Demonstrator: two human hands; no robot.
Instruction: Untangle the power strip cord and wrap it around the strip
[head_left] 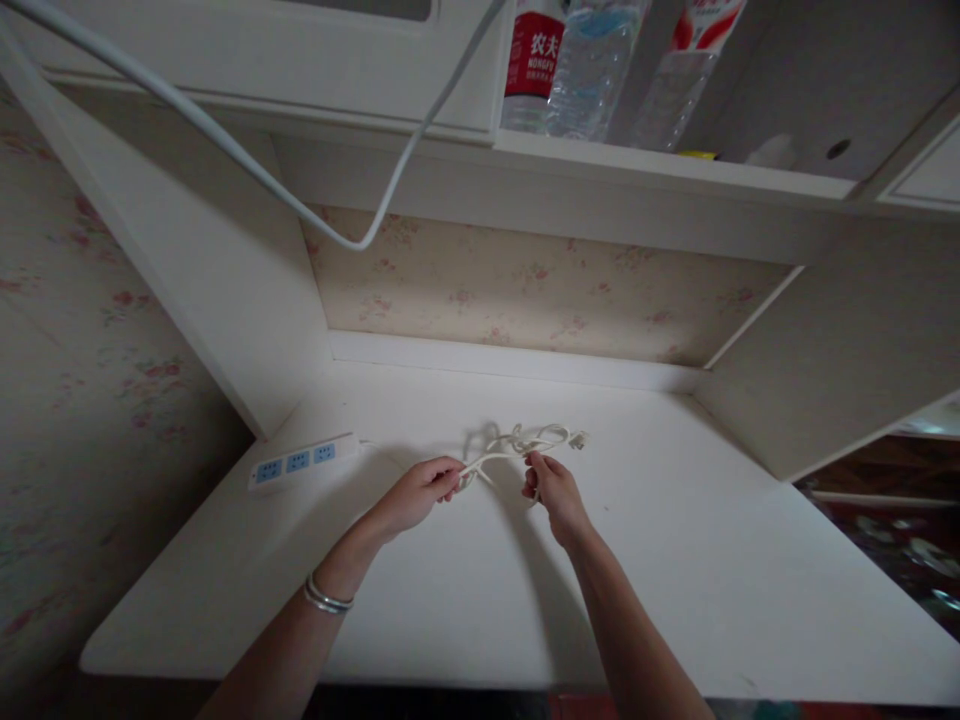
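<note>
A white power cord (553, 434) lies in loose tangled loops between my hands, over the middle of the desk. My left hand (429, 487) is closed, pinching the cord at the left end of the tangle. On the other side my right hand (553, 489) also has its fingers closed on the cord. The cord's plug (578, 440) sticks out beyond my right hand. Left of my hands rests a white power strip (304, 462) with blue socket faces; a thin part of the cord leaves its right end.
The white desk (442, 610) has side panels and a low back ledge. Overhead, a shelf (675, 168) holds several plastic bottles (592, 70). A thick white cable (360, 243) hangs down in front, close to the camera.
</note>
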